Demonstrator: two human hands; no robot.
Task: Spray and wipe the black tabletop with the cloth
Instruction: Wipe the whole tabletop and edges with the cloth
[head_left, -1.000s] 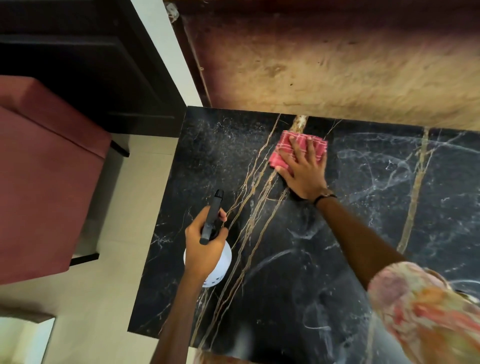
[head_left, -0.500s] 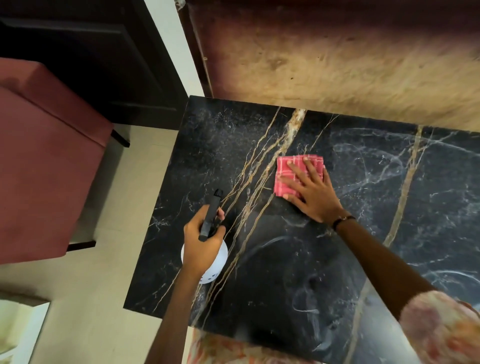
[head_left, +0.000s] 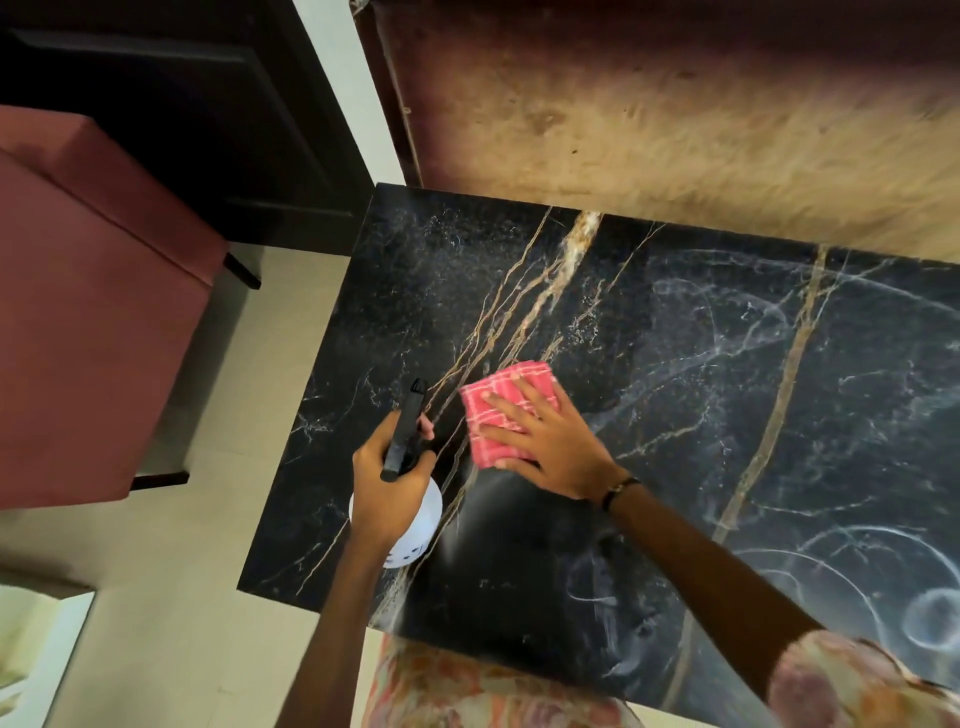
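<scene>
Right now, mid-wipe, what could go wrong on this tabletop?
The spray bottle in the left hand hangs over the tabletop's left edge; a loose grip could drop it on the floor. The right hand pushes the folded cloth close to the bottle, so they may collide. Streaks at the near right could get missed.

Dim, perhaps slightly blurred edges

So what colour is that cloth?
Pink-red with thin white checks, the cloth shows in the head view.
</scene>
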